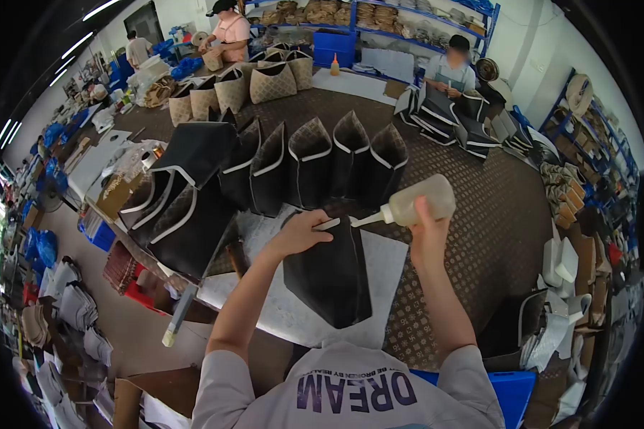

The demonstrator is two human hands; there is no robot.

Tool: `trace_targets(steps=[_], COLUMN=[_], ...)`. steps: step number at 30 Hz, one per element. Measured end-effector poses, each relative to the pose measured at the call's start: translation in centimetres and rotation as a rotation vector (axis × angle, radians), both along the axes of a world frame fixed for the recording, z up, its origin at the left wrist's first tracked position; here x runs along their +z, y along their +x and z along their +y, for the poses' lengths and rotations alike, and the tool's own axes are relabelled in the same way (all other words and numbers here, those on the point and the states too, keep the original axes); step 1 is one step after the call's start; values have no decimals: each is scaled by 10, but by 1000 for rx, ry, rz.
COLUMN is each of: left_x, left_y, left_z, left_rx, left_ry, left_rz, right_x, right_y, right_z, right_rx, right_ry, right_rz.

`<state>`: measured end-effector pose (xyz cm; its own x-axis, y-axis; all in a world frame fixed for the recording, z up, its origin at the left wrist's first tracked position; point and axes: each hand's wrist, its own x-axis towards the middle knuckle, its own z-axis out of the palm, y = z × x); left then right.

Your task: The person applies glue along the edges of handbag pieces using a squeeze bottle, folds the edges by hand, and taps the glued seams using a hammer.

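A black bag body [329, 275] with a pale edge lies on a white sheet [388, 286] in front of me. My left hand [302, 233] grips its upper edge, fingers closed over the pale rim. Above the same edge, my right hand [431, 230] is wrapped round a translucent squeeze bottle [422, 200], tilted with its narrow nozzle pointing left. The nozzle tip is at the bag's top right corner; whether it touches cannot be made out. Just beyond stand several black bag bodies [310, 168] in a row, their mouths upward and patterned inside.
More black bag bodies [175, 214] are stacked at the left. Beige patterned bags [272, 84] stand farther back. One person [451, 71] sits at the far right beside black pieces; another person [229, 36] works at the back. A patterned brown covering [472, 207] spreads over the table.
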<state>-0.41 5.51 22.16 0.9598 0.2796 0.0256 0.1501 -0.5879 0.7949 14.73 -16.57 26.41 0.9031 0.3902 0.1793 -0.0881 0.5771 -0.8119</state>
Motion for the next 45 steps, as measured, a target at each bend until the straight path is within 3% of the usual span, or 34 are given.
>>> trace_targets(steps=[9,14,26,33,45], left_x=[-23,-20,-29,-35,-41], left_y=[9,11,21,30,47], left_z=[-44,-47,-43,-41,-36], left_rx=[135,151,157,181,388], left_ry=[-32,-18,-14,-28,67], left_rz=[-372,-362,-426,-462,-492], right_x=[-13,-26,-22,-27,-37], right_y=[12,21,20,14,-25], right_z=[7,6,10,2,-23], right_rx=[-151,-192,-201,-171,-158], right_ry=[-175,-253,-198,-334,-462], right_rz=[-219,-334,-319,-355,-502])
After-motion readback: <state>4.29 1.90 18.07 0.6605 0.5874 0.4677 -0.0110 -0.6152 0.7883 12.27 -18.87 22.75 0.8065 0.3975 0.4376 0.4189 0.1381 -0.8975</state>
